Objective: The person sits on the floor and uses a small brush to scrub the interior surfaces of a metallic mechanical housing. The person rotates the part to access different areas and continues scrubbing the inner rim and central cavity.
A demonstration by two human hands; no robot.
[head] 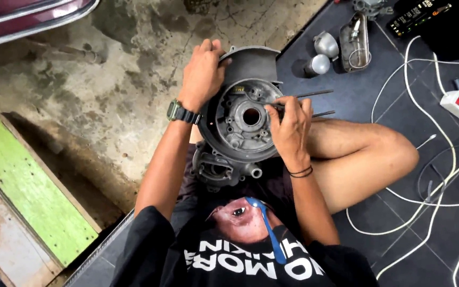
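Left hand [203,72] grips metal engine case [240,122] at 11 o'clock edge. Right hand [289,127] pinches thin tool [309,95] at 3 o'clock, near middle hole.

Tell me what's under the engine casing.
The casing rests on the person's lap, above a bent bare leg and black shirt. The left hand grips its top edge; the right hand covers its right side. The lap directly beneath is hidden.

Dark mat [367,95] w/ cables [431,175], bulbs [320,56]
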